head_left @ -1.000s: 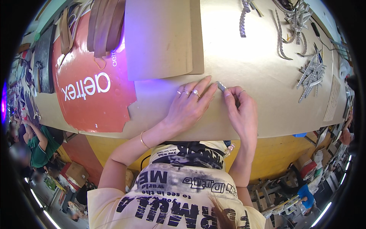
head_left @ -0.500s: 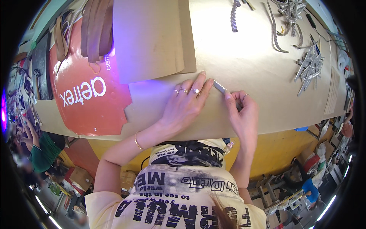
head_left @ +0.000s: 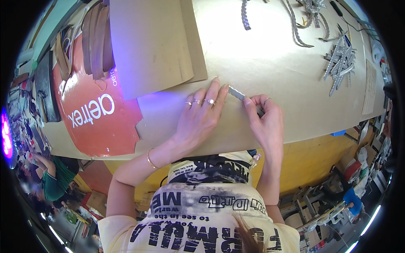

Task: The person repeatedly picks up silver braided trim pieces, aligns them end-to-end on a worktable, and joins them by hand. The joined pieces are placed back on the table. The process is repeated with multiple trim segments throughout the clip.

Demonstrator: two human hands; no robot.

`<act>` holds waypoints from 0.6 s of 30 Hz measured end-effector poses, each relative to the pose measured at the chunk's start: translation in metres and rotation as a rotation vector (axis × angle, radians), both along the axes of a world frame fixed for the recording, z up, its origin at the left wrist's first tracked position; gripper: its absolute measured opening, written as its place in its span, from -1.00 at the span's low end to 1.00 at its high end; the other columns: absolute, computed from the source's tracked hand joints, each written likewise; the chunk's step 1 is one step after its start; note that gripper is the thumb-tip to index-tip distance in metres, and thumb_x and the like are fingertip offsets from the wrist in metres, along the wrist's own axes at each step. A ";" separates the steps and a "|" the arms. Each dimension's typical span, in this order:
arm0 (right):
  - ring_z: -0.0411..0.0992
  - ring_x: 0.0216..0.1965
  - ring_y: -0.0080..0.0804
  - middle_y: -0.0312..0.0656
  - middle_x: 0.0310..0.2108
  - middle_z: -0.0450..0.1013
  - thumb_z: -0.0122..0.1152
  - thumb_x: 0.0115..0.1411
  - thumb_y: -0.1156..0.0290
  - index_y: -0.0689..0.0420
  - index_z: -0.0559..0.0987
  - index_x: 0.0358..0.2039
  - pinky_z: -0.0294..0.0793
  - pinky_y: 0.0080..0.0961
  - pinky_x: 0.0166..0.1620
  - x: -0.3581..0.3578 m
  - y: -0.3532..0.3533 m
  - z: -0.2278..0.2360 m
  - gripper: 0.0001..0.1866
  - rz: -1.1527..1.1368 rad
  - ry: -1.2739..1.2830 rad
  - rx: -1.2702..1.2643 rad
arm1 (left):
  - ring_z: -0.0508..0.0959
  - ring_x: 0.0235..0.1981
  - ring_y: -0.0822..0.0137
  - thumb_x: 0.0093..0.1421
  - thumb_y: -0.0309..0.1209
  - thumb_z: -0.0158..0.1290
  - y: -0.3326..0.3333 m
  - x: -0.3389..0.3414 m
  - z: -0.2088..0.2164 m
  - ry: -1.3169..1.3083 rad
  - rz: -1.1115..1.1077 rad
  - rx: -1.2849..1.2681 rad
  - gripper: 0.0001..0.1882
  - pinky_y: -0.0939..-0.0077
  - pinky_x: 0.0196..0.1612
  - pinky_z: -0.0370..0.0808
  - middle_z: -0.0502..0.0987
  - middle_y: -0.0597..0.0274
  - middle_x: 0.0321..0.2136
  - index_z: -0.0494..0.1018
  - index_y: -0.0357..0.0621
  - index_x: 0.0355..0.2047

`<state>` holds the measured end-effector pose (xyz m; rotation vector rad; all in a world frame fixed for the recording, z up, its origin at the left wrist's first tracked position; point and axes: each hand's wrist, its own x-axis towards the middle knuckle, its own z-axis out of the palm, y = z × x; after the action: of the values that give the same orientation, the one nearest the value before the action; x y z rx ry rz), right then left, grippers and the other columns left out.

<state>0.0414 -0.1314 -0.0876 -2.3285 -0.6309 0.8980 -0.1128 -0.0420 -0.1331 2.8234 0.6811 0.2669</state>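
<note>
A short, narrow grey strip (head_left: 236, 93) with a pale, scalloped-looking edge slants across the tan table covering between my hands. My left hand (head_left: 199, 113) lies palm down with fingers stretched; the fingertips nearest the strip press its far-left end against the surface. At the strip's other end, my right hand (head_left: 268, 121) pinches it between thumb and fingers, which partly hide that end. Off to the far right lies a heap of short silvery strips (head_left: 341, 63), with a tangle of grey braided cords (head_left: 313, 7) behind it.
Left of my hands are a large brown cardboard sheet (head_left: 149, 46) and a red printed board (head_left: 95, 133). Brown straps (head_left: 96, 42) lie on the board, near a dark slab (head_left: 47, 95). A loose braided piece (head_left: 245, 16) is at the back; a co-worker's green sleeve (head_left: 57, 181) shows at left.
The view has shifted slightly, so the table items appear a little farther left. Both hands keep the same hold on the strip.
</note>
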 end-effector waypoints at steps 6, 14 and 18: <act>0.28 -0.75 -0.26 -0.11 -0.78 0.32 0.20 0.23 0.31 0.24 0.57 -0.48 0.27 -0.32 -0.54 -0.001 0.001 -0.003 -0.75 0.037 -0.055 0.002 | 0.44 -0.08 0.21 0.05 -0.47 0.21 0.000 0.001 0.001 -0.001 0.001 0.020 -0.42 0.33 -0.05 0.41 0.39 0.11 0.14 0.45 -0.10 0.14; 0.36 -0.72 -0.13 -0.06 -0.76 0.36 0.21 0.21 0.31 0.23 0.57 -0.48 0.33 -0.26 -0.50 -0.002 -0.001 -0.006 -0.76 0.057 -0.094 0.005 | 0.38 0.09 0.16 0.09 -0.36 0.19 -0.008 -0.001 0.000 0.005 0.035 0.112 -0.42 0.15 0.11 0.32 0.34 0.11 0.21 0.42 0.00 0.18; 0.39 -0.69 -0.10 -0.05 -0.75 0.38 0.21 0.20 0.32 0.23 0.56 -0.48 0.35 -0.25 -0.49 -0.003 -0.002 -0.012 -0.76 0.051 -0.110 0.103 | 0.14 0.35 0.04 0.13 -0.18 0.19 -0.026 0.006 -0.002 0.041 -0.027 0.080 -0.36 -0.07 0.28 0.13 0.18 0.06 0.34 0.36 0.20 0.25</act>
<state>0.0379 -0.1335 -0.0996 -2.2901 -0.7674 0.7451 -0.1068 -0.0680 -0.1349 2.9197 0.6539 0.2370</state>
